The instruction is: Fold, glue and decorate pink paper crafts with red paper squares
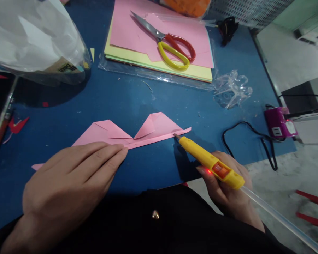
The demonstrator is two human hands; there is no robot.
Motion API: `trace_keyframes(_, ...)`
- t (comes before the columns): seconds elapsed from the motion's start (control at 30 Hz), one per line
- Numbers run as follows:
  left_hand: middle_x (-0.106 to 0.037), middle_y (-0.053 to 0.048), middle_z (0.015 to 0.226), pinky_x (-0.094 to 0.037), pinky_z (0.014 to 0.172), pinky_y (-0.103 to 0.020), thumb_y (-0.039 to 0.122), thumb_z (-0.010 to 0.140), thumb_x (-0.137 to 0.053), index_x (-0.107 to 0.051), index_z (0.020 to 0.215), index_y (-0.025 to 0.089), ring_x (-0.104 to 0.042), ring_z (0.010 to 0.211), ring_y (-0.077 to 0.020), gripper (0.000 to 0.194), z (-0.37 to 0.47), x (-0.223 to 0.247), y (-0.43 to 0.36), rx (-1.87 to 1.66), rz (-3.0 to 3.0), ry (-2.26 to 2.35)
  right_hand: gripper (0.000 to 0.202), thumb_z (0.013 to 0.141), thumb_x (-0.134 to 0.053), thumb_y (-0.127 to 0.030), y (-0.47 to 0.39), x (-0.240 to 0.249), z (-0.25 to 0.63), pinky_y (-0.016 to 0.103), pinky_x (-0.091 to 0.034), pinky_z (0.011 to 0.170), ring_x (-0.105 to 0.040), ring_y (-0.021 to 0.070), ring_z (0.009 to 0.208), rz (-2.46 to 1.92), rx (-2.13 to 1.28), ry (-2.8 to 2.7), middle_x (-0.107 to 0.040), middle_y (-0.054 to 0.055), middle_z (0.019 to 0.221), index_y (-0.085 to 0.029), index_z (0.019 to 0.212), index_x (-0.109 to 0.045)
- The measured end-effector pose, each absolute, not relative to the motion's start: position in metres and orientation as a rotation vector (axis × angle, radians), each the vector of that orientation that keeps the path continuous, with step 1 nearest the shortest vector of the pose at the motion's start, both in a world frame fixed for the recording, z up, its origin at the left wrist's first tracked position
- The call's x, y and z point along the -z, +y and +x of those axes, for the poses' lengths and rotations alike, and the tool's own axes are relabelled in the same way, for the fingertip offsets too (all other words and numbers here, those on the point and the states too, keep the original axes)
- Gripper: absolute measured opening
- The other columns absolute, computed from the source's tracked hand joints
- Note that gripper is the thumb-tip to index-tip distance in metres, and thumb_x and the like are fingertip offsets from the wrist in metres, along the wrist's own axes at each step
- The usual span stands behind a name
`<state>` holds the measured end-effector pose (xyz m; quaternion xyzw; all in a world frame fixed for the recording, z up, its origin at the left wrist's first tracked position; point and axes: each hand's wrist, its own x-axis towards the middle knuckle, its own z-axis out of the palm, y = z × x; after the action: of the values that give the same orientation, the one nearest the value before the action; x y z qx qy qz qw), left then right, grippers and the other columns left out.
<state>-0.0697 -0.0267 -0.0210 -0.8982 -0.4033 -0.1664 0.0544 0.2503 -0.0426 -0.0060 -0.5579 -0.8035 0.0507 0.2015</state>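
Observation:
A folded pink paper strip (159, 125) with two raised, pointed folds lies near the front of the blue table. My left hand (76, 176) rests flat over its left part, fingers stretched out side by side and pressing it down. In my right hand (228, 180) is a yellow glue gun (201, 153) with a clear glue stick in its back and a small red light. Its nozzle tip touches or nearly touches the strip's lower edge near the right end. The hand partly hides behind the gun.
Red-and-yellow scissors (163, 40) lie on packaged coloured paper (127, 56) at the back of the blue table (108, 95). A clear bag (37, 38) stands back left. Crumpled plastic (233, 88) and a purple power adapter (281, 121) with black cable are at right.

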Motion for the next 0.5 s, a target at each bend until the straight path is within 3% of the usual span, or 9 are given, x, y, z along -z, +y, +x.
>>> trace_keyframes(0.5,-0.076,-0.014,0.112,-0.054,0.074,-0.050,0.005,0.094,-0.047,-0.070,0.117,0.009,-0.072,0.094,-0.0357,0.032,-0.0706,0.0230,-0.0274,0.480,-2.755,-1.227,0.016,0.093,-0.059,-0.034,-0.0458,0.0045,0.2522,0.031,-0.041,0.059,-0.055,0.0160,0.063,-1.589,-0.142,-2.244,-0.060,0.001,0.073,-0.021,0.084,-0.057)
